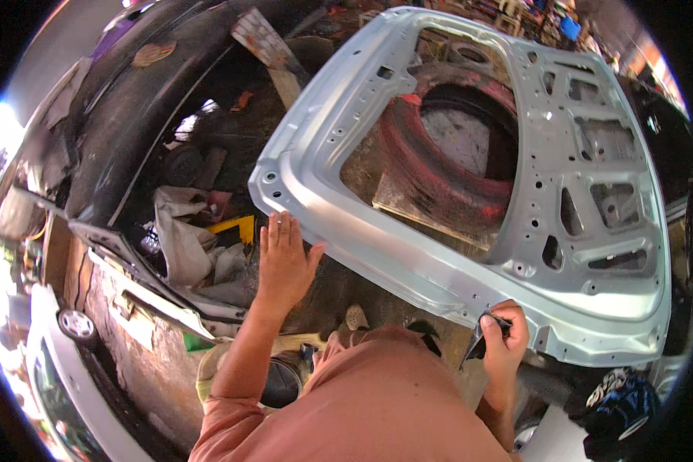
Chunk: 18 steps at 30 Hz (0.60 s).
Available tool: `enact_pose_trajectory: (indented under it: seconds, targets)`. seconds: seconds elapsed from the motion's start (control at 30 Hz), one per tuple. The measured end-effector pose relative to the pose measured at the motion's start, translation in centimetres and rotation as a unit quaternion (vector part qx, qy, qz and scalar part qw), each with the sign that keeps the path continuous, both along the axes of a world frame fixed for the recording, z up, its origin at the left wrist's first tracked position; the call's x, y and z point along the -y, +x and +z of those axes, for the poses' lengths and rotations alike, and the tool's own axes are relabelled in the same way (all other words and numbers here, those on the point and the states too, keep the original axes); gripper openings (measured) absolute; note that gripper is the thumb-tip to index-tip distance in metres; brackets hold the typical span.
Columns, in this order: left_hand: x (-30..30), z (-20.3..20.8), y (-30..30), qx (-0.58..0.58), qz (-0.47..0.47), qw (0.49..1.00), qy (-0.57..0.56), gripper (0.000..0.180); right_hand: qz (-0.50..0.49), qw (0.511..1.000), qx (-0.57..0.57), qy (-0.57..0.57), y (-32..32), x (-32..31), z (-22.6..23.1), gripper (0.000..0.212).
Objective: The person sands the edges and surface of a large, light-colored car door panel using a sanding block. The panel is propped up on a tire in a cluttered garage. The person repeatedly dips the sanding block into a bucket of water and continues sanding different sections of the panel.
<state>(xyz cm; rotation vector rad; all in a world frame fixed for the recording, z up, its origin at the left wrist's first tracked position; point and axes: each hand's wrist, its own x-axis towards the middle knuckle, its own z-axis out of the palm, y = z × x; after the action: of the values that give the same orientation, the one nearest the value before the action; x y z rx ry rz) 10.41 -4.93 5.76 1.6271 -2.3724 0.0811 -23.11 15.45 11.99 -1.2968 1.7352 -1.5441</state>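
A bare silver-blue car tailgate panel (pixel 323 165) lies in front of me, its large window opening toward the left and its cut-out inner frame to the right. My left hand (pixel 283 258) rests on the panel's near edge by the left corner, fingers stretched out flat and holding nothing. Farther right along the same edge, my right hand (pixel 507 333) is closed on a dark folded sheet (pixel 477 344), which looks like sandpaper. That hand touches the panel's rim, and part of the sheet is hidden by the fingers.
Through the window opening shows a red-stained tyre (pixel 446 196) under the panel. To the left stands a dark car body (pixel 138 131) with a grey cloth (pixel 181 239) in it. A light-coloured car (pixel 69 377) is at the lower left. A dark cloth bundle (pixel 616 412) lies at the lower right.
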Motion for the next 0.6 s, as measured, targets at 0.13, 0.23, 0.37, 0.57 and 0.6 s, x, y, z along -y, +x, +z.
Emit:
enact_pose_trajectory:
  seconds: [0.13, 0.23, 0.37, 0.57, 0.6]
  targets:
    - [-2.3, 0.0, -3.4, -0.036, 0.047, 0.998, -0.005, 0.078, 0.056, 0.998, -0.005, -0.017, -0.5, 0.7, 0.3, 0.016]
    - [-4.8, 0.6, -6.7, -0.069, 0.052, 0.996, 0.015, 0.081, 0.099, 0.994, -0.042, -0.032, -1.2, 0.2, 1.0, 0.016]
    - [-9.0, 0.5, -11.1, -0.088, 0.05, 0.995, 0.02, 0.085, 0.13, 0.989, -0.056, -0.039, -2.7, -1.7, 0.8, 0.016]
    - [-15.1, 1.8, -16.2, -0.091, 0.015, 0.994, 0.05, 0.082, 0.134, 0.991, -0.028, 0.003, -4.7, -5.9, -0.2, 0.015]
    - [-16.2, 1.7, -17.0, -0.084, 0.007, 0.996, 0.042, 0.077, 0.149, 0.987, -0.063, 0.003, -5.1, -6.2, 0.0, 0.015]
